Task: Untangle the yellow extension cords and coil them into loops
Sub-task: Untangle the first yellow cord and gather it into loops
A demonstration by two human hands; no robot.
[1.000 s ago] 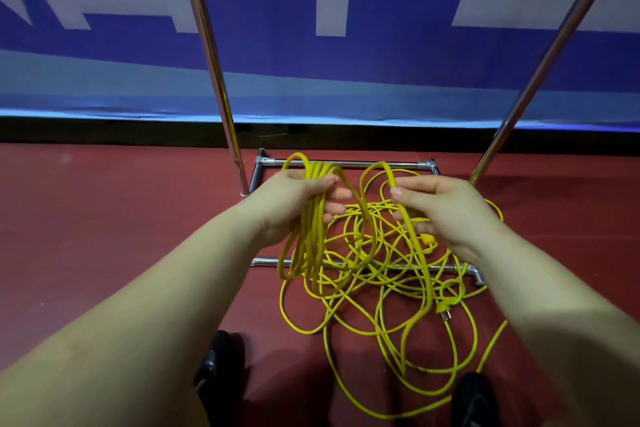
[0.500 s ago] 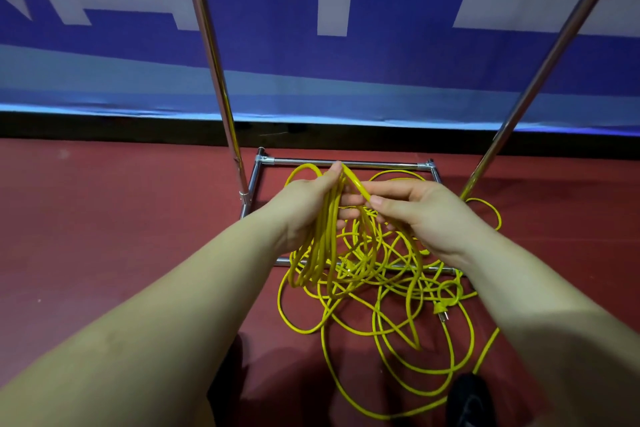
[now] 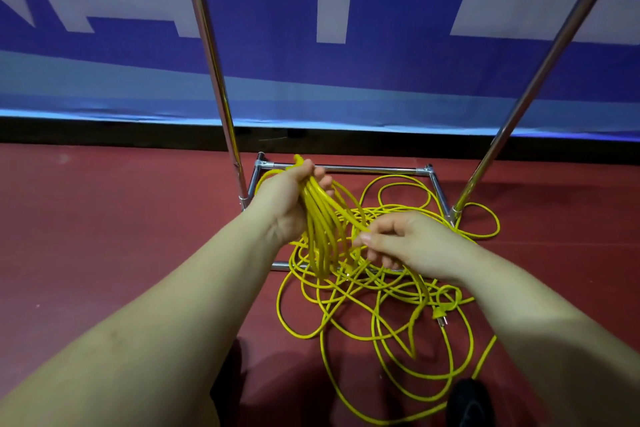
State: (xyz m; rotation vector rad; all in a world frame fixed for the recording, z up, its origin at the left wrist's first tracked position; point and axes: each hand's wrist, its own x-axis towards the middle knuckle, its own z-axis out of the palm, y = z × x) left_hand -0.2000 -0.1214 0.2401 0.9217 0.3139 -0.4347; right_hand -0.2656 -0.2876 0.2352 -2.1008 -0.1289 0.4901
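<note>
My left hand [image 3: 289, 199] grips a bundle of coiled loops [image 3: 322, 229] of yellow extension cord, which hang down from its fist. My right hand [image 3: 403, 243] is lower and to the right, fingers curled, pinching a single yellow strand that runs up to the bundle. A tangled heap of yellow cord [image 3: 381, 298] lies on the red floor below both hands. A yellow plug [image 3: 440, 315] with metal prongs lies at the heap's right side.
A chrome rack base [image 3: 363, 169] frames the heap, with two slanted chrome poles [image 3: 214, 80] rising from it. A blue and white banner [image 3: 381, 55] hangs behind. Dark shoe tips [image 3: 467, 402] show at the bottom edge.
My left hand has lifted the bundle up and to the left. My right hand has dropped away from it, down and to the right, drawing one strand along.
</note>
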